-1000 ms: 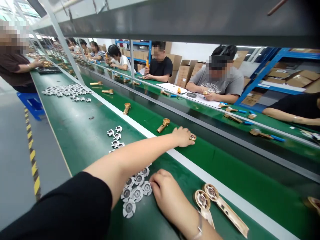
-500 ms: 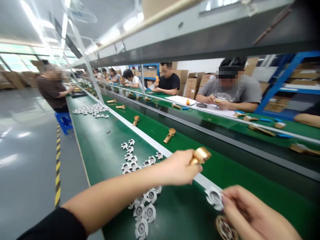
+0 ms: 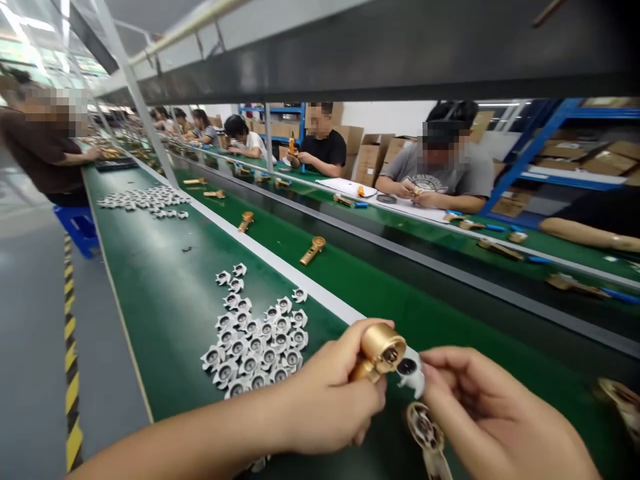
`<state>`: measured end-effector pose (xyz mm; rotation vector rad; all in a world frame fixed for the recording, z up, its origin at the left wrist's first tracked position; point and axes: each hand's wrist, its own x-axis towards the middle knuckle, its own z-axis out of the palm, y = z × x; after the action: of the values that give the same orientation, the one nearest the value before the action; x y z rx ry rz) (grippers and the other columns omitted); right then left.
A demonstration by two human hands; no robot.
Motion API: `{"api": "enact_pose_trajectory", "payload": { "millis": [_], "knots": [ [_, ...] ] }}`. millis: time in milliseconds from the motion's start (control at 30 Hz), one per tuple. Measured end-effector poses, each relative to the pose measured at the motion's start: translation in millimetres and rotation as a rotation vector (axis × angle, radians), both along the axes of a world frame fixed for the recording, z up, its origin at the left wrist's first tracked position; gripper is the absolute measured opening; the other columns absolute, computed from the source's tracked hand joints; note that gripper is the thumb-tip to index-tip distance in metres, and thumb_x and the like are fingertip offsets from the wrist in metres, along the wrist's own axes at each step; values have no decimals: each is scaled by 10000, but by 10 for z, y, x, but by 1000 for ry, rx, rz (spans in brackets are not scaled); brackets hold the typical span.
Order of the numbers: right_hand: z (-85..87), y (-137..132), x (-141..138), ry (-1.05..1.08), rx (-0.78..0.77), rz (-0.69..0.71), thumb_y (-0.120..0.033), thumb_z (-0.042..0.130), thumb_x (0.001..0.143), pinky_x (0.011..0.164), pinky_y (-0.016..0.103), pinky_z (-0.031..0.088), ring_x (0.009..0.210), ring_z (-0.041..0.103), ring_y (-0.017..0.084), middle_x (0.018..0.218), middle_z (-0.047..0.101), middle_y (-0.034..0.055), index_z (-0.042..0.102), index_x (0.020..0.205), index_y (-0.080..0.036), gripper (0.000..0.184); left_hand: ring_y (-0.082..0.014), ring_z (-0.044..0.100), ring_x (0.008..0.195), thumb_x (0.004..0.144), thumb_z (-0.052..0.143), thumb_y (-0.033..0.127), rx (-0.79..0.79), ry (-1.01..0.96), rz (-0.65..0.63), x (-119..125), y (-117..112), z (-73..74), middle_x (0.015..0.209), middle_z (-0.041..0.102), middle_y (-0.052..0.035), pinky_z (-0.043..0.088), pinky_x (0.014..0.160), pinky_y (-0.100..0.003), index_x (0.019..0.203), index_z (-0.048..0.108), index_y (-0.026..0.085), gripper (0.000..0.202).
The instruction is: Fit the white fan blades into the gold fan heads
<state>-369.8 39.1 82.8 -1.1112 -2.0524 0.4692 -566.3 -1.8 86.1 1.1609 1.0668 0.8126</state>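
The left hand (image 3: pixel 327 397) has its fingers (image 3: pixel 350 347) curled close together around a gold metal handle housing (image 3: pixel 383 348), holding it up off the belt with its round open end toward the right hand (image 3: pixel 493 413). The right hand's fingertips (image 3: pixel 434 357) are close together and pinch a white star-shaped fitting (image 3: pixel 411 371), which appears to touch the rim of the housing. Just below the right hand, a gold round-headed part (image 3: pixel 424 427) sits over the green conveyor belt (image 3: pixel 150 300), and the hand hides part of the view around it.

A white divider strip (image 3: pixel 295 279) runs along the belt. On its near side, a heap of loose white fittings (image 3: pixel 255 347) lies just beyond the left forearm, and a second heap (image 3: pixel 143 200) lies farther along. On its far side, gold handles (image 3: pixel 313 251) lie well apart on a second green lane.

Beyond that lane, a person in a grey T-shirt (image 3: pixel 440 173) and a person in a black T-shirt (image 3: pixel 323 150) sit working with their hands, in front of blue shelving (image 3: pixel 545 143) and cardboard boxes (image 3: pixel 370 160). On the near side of the strip, past the belt's edge, a person in a brown top (image 3: pixel 40 147) stands by a blue stool (image 3: pixel 77 230).
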Motion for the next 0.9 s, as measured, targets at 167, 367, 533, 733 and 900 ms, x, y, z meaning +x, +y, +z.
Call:
{"api": "enact_pose_trajectory", "payload": {
  "millis": [167,367,533,733,900],
  "knots": [
    [193,-124,-52,-96,-52,-60,-331,569,889,452,108,472,471,634,78,628,684,-58,634,847,-254,109,-77,482,526,884,419,97,172,172,6,-12,-48,62,732,500,56,401,507,-193,1422,324,337,597],
    [234,-195,-104,-74,-81,-86,-329,583,873,445,141,451,456,609,77,611,667,-68,638,821,-259,103,-105,475,605,858,442,81,391,428,21,-5,-48,18,756,516,59,373,568,-222,1452,281,365,678],
    [232,-206,-143,-29,-116,-126,-323,569,873,464,158,459,473,617,87,615,666,-55,627,800,-253,117,-129,519,676,863,427,96,492,526,-7,4,-52,-45,849,558,28,398,632,-252,1501,212,323,711],
    [178,-298,-234,121,-249,-278,-378,571,866,506,194,482,518,640,124,677,697,-21,541,933,-242,155,-160,563,697,887,405,133,498,554,-65,48,-61,-140,883,608,-2,446,656,-279,1528,157,304,709],
    [97,-222,-254,366,-505,-269,-455,597,854,521,259,519,520,641,174,638,658,-21,490,1167,-240,395,-191,619,737,882,422,158,587,576,-94,98,-108,-192,983,661,-71,480,684,-305,1546,82,198,747]
  ]
}}
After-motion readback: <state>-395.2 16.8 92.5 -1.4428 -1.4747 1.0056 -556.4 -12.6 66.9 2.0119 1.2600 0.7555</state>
